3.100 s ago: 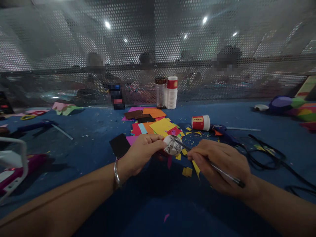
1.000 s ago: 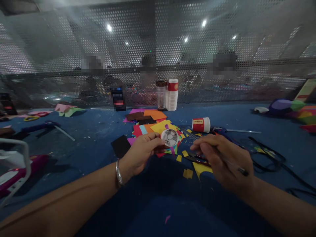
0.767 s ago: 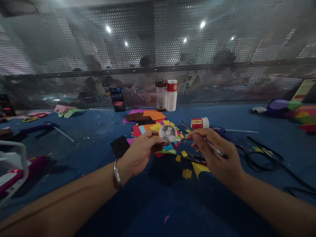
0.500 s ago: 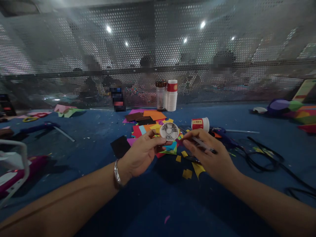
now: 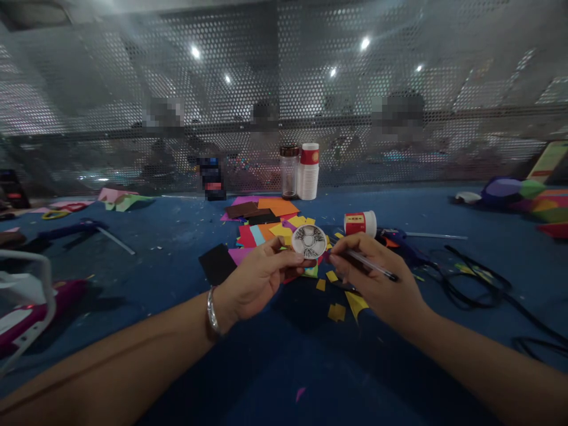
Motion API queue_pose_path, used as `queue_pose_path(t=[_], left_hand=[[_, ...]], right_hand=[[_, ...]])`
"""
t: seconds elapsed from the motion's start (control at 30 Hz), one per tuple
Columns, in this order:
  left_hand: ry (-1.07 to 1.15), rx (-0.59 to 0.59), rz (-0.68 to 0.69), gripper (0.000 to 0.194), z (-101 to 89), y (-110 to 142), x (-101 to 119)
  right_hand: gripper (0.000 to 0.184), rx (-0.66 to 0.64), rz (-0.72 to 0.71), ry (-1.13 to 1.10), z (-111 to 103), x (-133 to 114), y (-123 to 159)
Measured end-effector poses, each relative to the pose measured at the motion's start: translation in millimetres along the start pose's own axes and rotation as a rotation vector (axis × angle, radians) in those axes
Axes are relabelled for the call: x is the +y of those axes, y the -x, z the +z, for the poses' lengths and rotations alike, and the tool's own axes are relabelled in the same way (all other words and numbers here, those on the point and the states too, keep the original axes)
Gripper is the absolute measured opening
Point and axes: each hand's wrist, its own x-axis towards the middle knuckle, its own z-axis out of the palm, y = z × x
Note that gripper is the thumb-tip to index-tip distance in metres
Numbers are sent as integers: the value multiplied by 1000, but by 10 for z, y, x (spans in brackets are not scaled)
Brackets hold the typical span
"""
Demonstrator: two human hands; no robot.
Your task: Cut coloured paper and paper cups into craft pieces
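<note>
Marked disc (image 5: 309, 241) sits between the 2 hands, raised above the table (image 5: 266, 367), face toward the wearer, presumably for viewing. Left hand (image 5: 260, 278): thumb and fingers pinch its lower-left edge, leaving markings exposed. Right hand (image 5: 377, 287): curled fingers clasp a pen (image 5: 375, 266); cannot tell whether fingertips pinch anything else.

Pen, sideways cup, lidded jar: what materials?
Pen: likely plastic, glossy; barrel looks see-through.
Sideways cup: probably paper, smooth; white rim, printed red band.
Lidded jar: glass or clear plastic, can't tell which; transparent, shiny walls.
</note>
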Motion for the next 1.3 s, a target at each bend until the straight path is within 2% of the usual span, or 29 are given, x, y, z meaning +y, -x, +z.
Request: queue_pose_path(t=[0.17,0.33,0.43,0.5,0.6,0.7,0.83,0.97,1.03,1.13,1.3], left_hand=[[10,11,19,24,5,8,20],[-12,20,-72,23,13,16,21],[-37,98,-102,32,14,3,4],[-44,169,-66,41,6,-10,-13],[-69,224,23,44,-11,-25,-40],[-132,218,69,42,-21,-27,-52],[-223,225,101,39,-22,-28,-51],[-286,209,104,38,-37,-34,-65],[-298,195,110,40,-47,-37,-74],[-302,177,116,40,-55,-44,-82],[-300,153,114,37,-62,-71,-96]], right_hand=[[13,-1,-8,44,-7,-9,10],[12,23,-32,59,-23,5,-2],[11,54,-37,89,-57,41,-45],[11,58,-80,124,-95,59,-99],[12,29,-150,187,-168,61,-230],[14,3,-133,210,-252,65,-444],[9,70,-164,286,-394,182,-878],[7,134,47,324,-560,428,-1329],[13,126,136,322,-646,559,-1486],[31,90,248,311,-772,732,-1633],[33,45,331,287,-902,957,-1763]])
